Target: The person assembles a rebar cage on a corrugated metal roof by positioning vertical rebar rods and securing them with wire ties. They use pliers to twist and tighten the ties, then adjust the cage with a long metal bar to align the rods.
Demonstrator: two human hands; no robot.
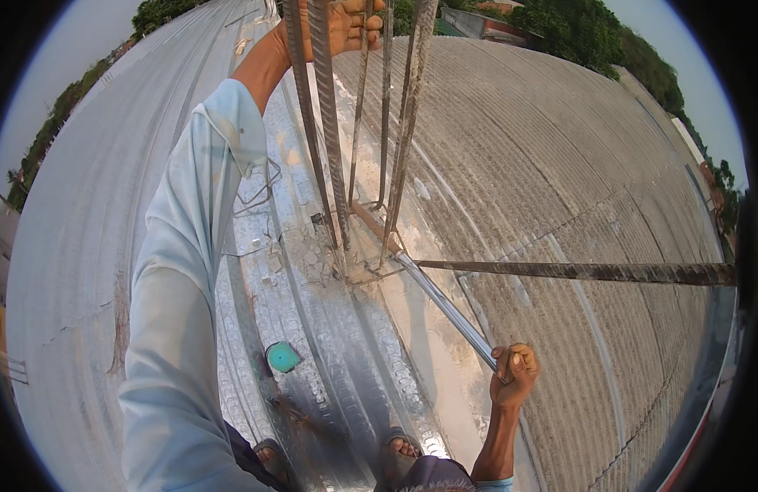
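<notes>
Several upright ribbed rebars point(328, 123) rise from a broken concrete patch in front of me. High among them, my left hand point(346, 29) has its fingers curled around one of the thinner bars, partly hidden behind the nearer ones. Low on the right, my right hand point(517, 371) is closed around the near end of a silver metal tube point(449, 307). The tube slants up and left to the base of the rebars, where a rusty brown end piece point(375, 228) lies between the bars. A thin square tie point(371, 277) surrounds the bars near their base.
A long rebar point(576, 271) sticks out rightward from the base. Corrugated metal sheets point(75, 238) cover the left, ribbed grey roofing point(510, 139) the right. Concrete rubble point(309, 254), a bent wire tie point(260, 189) and a round teal object point(282, 357) lie near my sandalled feet point(404, 445).
</notes>
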